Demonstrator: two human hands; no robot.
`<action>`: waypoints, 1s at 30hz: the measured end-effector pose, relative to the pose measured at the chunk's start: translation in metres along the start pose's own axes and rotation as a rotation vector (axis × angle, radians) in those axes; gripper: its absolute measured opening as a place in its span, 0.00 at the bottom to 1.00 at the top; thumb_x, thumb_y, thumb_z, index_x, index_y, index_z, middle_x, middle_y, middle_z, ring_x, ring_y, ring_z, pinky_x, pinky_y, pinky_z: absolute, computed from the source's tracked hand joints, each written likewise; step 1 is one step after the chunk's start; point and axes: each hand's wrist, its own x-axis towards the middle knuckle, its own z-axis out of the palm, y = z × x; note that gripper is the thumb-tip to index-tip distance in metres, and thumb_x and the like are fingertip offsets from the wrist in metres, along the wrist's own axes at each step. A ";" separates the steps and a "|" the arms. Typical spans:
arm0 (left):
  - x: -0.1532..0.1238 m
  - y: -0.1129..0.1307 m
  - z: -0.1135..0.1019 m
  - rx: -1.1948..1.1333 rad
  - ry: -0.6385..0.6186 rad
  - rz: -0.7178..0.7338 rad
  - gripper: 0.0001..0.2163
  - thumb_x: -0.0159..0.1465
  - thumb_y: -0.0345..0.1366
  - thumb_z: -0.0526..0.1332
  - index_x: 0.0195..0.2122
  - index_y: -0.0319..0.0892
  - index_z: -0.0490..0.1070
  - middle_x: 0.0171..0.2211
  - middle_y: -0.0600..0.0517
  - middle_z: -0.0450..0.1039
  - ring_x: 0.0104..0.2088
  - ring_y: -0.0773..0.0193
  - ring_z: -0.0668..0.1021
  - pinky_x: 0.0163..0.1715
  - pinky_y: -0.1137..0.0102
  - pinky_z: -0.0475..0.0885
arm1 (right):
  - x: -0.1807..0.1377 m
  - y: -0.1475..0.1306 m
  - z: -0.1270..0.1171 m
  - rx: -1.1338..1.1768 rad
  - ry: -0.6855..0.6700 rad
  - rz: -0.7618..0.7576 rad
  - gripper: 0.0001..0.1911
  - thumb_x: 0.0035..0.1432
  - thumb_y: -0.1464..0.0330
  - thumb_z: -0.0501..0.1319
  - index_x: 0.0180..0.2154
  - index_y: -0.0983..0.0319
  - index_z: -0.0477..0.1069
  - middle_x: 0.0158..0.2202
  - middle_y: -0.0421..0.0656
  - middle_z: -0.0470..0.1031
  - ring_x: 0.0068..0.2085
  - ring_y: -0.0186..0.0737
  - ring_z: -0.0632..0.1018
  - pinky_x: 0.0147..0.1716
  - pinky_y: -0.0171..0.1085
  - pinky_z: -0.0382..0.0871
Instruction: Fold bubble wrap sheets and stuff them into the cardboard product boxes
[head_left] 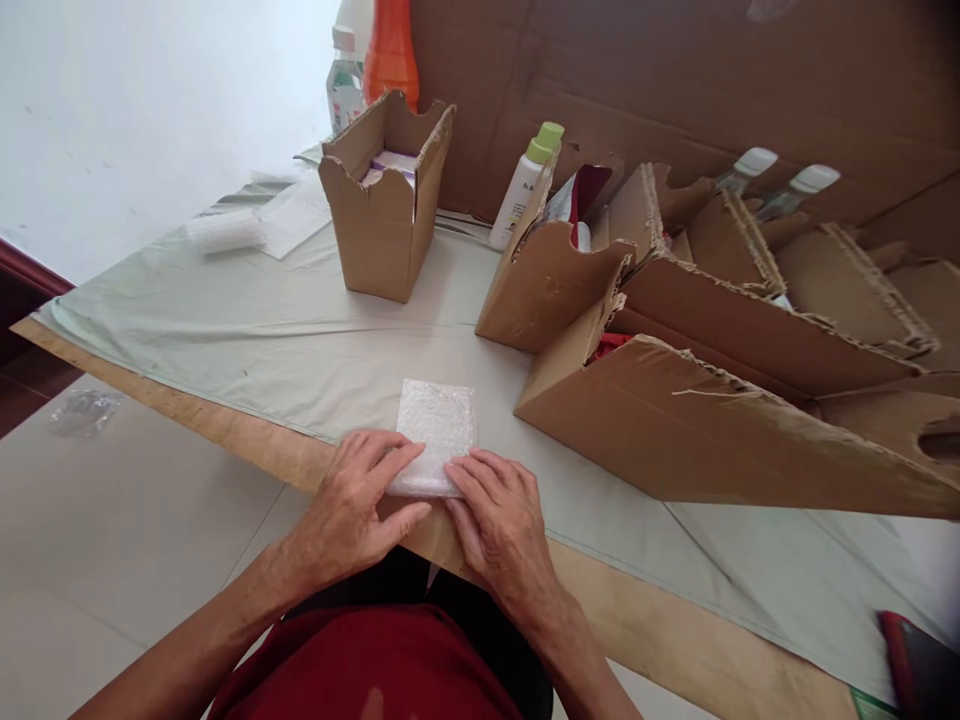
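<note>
A small flat packet wrapped in white bubble wrap (435, 428) lies on the pale green cloth (247, 340) at the near edge of the table. My left hand (352, 510) rests on the packet's near left corner, fingers stretched over it and thumb tucked under its edge. My right hand (499, 515) lies flat at the packet's near right corner, fingers pressed down on it. Both hands touch the packet, which stays on the cloth.
An open cardboard box (386, 200) with a purple-white pack inside stands behind. Torn cardboard bins (675, 400) with bottles fill the right. A white bottle with a green cap (525, 185), a clear bottle (343, 85), an orange container (390, 50) and a bubble-wrap roll (225, 232) sit farther back.
</note>
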 end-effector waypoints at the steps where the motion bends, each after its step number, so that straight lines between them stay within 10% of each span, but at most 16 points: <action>1: -0.003 0.002 -0.003 -0.052 -0.030 0.010 0.18 0.67 0.32 0.63 0.58 0.41 0.68 0.50 0.44 0.73 0.51 0.52 0.73 0.54 0.55 0.69 | 0.000 0.001 -0.002 0.040 -0.007 0.019 0.14 0.67 0.76 0.57 0.52 0.61 0.71 0.48 0.47 0.81 0.54 0.51 0.77 0.53 0.51 0.66; 12: 0.028 -0.014 0.013 0.192 0.101 -0.162 0.14 0.69 0.37 0.59 0.53 0.36 0.73 0.39 0.43 0.77 0.40 0.50 0.77 0.43 0.53 0.74 | 0.004 -0.007 -0.002 -0.150 -0.013 0.015 0.17 0.65 0.75 0.58 0.55 0.61 0.70 0.59 0.53 0.75 0.59 0.57 0.73 0.54 0.55 0.66; 17: 0.011 0.003 -0.001 -0.131 0.243 -0.332 0.12 0.69 0.39 0.60 0.50 0.41 0.74 0.39 0.47 0.77 0.40 0.57 0.79 0.41 0.62 0.78 | 0.030 0.008 0.008 -0.101 -0.061 0.037 0.15 0.65 0.76 0.58 0.51 0.60 0.74 0.51 0.49 0.81 0.55 0.54 0.77 0.53 0.54 0.67; 22: -0.011 0.025 -0.002 -0.621 0.102 -0.630 0.14 0.66 0.40 0.62 0.51 0.42 0.75 0.43 0.45 0.82 0.45 0.55 0.84 0.45 0.61 0.82 | 0.029 0.008 -0.001 0.180 0.069 0.195 0.12 0.68 0.72 0.57 0.49 0.59 0.75 0.44 0.46 0.83 0.45 0.47 0.79 0.48 0.46 0.70; 30: 0.001 0.049 0.018 -0.736 0.016 -0.570 0.15 0.69 0.40 0.60 0.55 0.44 0.73 0.49 0.45 0.82 0.47 0.55 0.84 0.47 0.62 0.83 | -0.013 -0.019 -0.016 0.558 0.021 0.399 0.10 0.67 0.67 0.58 0.47 0.56 0.76 0.44 0.42 0.81 0.45 0.42 0.80 0.47 0.39 0.76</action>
